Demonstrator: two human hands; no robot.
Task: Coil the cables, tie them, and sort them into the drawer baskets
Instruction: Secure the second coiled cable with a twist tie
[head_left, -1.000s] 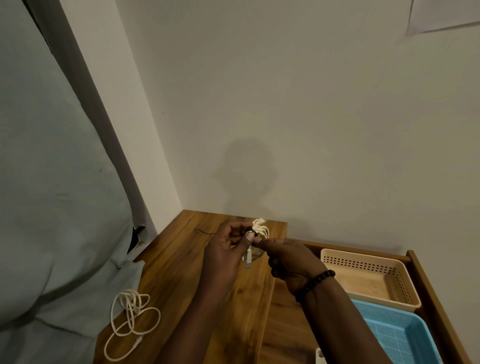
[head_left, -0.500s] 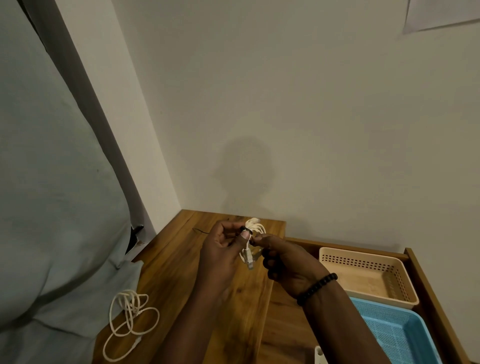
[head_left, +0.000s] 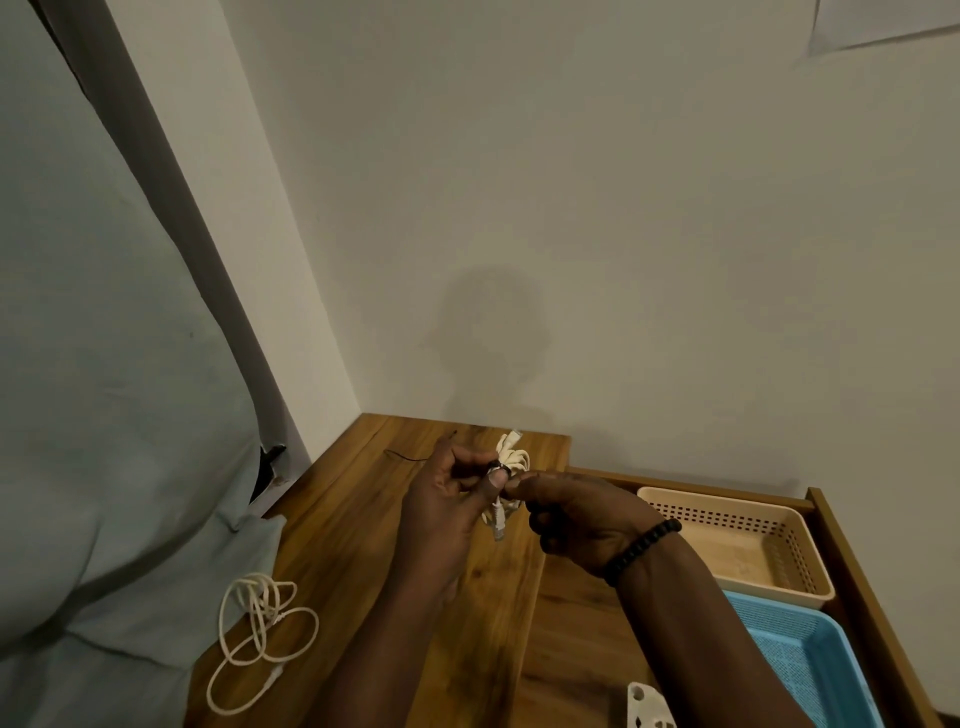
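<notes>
Above the wooden desk top, my left hand and my right hand pinch a small coiled cream cable between them. A dark tie wraps its middle at my fingertips. One plug end hangs down below my thumbs, the other sticks up. A second cream cable lies loosely looped on the desk at the near left. In the open drawer to the right sit a beige perforated basket and, nearer me, a blue mesh basket.
A thin dark tie or wire lies on the desk behind my left hand. A white perforated plastic piece shows at the bottom edge. Pale cloth covers the left side. The wall stands close behind the desk.
Both hands stayed in place and kept working the dark tie on the coiled cable. The view shifted slightly.
</notes>
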